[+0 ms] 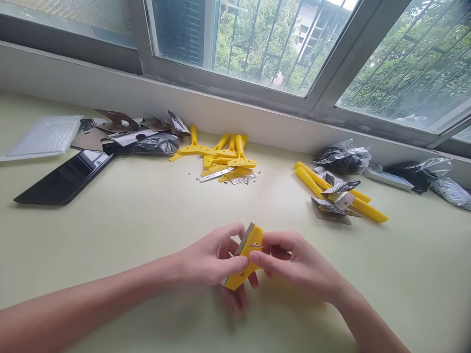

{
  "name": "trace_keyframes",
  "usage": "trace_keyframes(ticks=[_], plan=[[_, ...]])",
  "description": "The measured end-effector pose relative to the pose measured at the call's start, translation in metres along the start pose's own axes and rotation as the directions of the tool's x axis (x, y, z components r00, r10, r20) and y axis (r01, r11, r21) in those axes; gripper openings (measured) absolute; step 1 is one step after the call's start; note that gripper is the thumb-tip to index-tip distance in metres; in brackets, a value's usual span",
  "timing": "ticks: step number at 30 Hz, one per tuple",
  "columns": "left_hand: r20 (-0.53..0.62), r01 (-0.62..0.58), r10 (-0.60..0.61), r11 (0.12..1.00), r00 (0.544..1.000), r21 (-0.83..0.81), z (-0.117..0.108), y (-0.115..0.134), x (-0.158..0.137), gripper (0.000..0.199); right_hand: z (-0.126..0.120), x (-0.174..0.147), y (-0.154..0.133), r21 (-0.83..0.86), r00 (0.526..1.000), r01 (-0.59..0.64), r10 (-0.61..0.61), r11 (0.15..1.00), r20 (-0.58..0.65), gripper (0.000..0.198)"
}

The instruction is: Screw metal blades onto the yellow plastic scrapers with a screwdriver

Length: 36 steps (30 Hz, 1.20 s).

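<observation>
In front of me, my left hand (217,255) grips a yellow scraper head (241,274), thumb on its face and fingers behind. A grey metal blade (244,239) runs along the head's left edge, and the head is tilted. My right hand (290,257) is closed at the head's right side, its thumb tip against the yellow plastic. Between its fingers pokes a thin metal piece (256,245), its tip over the upper hole of the head. Its full shape is hidden by the fingers. A lower hole shows beside my left thumb.
Several yellow scraper parts (241,159), loose blades (215,175) and tiny nuts (247,182) lie by the wall. Yellow handles (368,209) with cardboard packaging (331,213) lie right. Left are a black tablet-like object (62,181), torn packaging (121,122) and a white padded envelope (44,135).
</observation>
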<state>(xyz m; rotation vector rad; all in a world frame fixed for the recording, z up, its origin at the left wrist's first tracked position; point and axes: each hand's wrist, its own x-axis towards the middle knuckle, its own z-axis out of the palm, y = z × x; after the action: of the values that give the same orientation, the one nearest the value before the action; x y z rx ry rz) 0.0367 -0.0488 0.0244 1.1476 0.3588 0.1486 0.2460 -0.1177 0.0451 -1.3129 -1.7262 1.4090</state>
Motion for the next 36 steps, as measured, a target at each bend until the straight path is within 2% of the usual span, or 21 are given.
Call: trace_keyframes(ticks=[5, 11, 17, 25, 30, 36], plan=[[0.031, 0.013, -0.011, 0.998, 0.999, -0.068, -0.006, -0.002, 0.002, 0.034, -0.002, 0.001, 0.000, 0.025, 0.993, -0.114, 0.114, 0.993, -0.016, 0.037], [0.063, 0.003, 0.000, 0.998, 0.998, -0.061, -0.011, -0.002, 0.003, 0.029, -0.004, 0.000, 0.000, 0.115, 0.992, -0.125, 0.121, 0.986, 0.035, 0.033], [0.037, -0.019, 0.023, 0.994, 0.999, -0.104, -0.016, 0.000, 0.006, 0.019, -0.005, -0.002, -0.002, 0.204, 0.987, -0.159, 0.148, 0.966, 0.068, 0.037], [0.240, -0.017, 0.081, 0.966, 0.967, -0.259, -0.020, 0.001, 0.003, 0.013, -0.009, -0.007, 0.002, 0.260, 0.992, -0.125, 0.113, 0.958, 0.060, 0.032], [0.276, -0.022, 0.106, 0.957, 0.955, -0.289, -0.018, 0.002, 0.003, 0.021, -0.010, -0.009, 0.004, 0.283, 0.996, -0.092, 0.091, 0.955, 0.019, 0.031], [0.301, -0.018, 0.124, 0.943, 0.946, -0.331, -0.019, 0.000, 0.004, 0.017, -0.011, -0.013, 0.009, 0.183, 0.997, -0.061, 0.068, 0.981, -0.034, 0.032]])
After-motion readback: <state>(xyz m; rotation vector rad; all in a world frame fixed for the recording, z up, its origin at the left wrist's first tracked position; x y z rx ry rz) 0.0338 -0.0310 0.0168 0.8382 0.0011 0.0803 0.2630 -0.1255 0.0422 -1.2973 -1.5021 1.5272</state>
